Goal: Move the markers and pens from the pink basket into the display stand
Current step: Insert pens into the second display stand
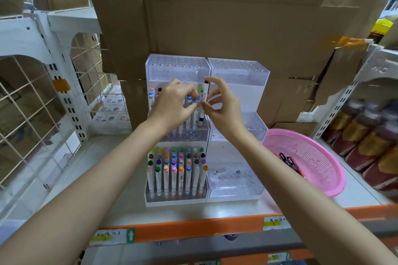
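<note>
My right hand [219, 103] pinched a marker [204, 92] upright over the stand's [237, 71] middle tier. My left hand [172, 103] curled beside it; I couldn't tell whether it gripped anything.

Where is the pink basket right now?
In the head view, the pink basket sits on the shelf at right, just right of the display stand, with pens inside.
</note>
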The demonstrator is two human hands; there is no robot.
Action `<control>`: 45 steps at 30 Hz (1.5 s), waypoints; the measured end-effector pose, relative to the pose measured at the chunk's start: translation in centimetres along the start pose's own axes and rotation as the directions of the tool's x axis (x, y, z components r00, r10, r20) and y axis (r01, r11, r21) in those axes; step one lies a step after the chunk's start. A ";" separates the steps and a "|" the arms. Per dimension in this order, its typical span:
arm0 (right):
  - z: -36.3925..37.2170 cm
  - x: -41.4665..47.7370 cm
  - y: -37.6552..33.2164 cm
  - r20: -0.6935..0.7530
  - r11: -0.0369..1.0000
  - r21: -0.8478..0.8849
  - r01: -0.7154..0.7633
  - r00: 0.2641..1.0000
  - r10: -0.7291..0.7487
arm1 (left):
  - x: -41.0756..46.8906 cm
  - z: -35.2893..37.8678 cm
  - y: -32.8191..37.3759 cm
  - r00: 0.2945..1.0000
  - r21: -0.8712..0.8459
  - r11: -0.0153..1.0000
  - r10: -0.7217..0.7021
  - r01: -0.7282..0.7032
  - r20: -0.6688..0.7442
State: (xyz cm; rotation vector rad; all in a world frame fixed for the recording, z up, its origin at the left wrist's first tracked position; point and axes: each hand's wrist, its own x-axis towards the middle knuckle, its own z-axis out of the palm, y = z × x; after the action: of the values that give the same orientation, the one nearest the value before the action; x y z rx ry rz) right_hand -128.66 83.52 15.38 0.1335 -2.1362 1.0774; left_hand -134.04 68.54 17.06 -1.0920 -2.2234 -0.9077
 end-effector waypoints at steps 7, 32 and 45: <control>-0.1 -0.2 0.0 -0.007 1.000 0.003 -0.005 1.000 0.005 | -0.3 0.0 0.0 0.999 0.042 0.998 0.038 -0.038 -0.010; 0.4 -1.7 0.8 0.120 0.992 -0.127 -0.020 0.992 0.035 | -2.8 -0.4 -0.8 0.987 0.215 0.963 0.154 -0.161 0.046; 0.1 -2.1 1.3 0.141 0.985 -0.158 0.063 0.989 -0.040 | -2.8 -0.2 -0.6 0.990 0.236 0.962 0.133 -0.139 0.042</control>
State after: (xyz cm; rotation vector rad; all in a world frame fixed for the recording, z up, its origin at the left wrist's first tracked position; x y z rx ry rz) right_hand -127.64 83.80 13.12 0.1905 -2.3214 0.8827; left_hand -132.98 66.76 15.09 -1.1311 -2.1796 -0.5547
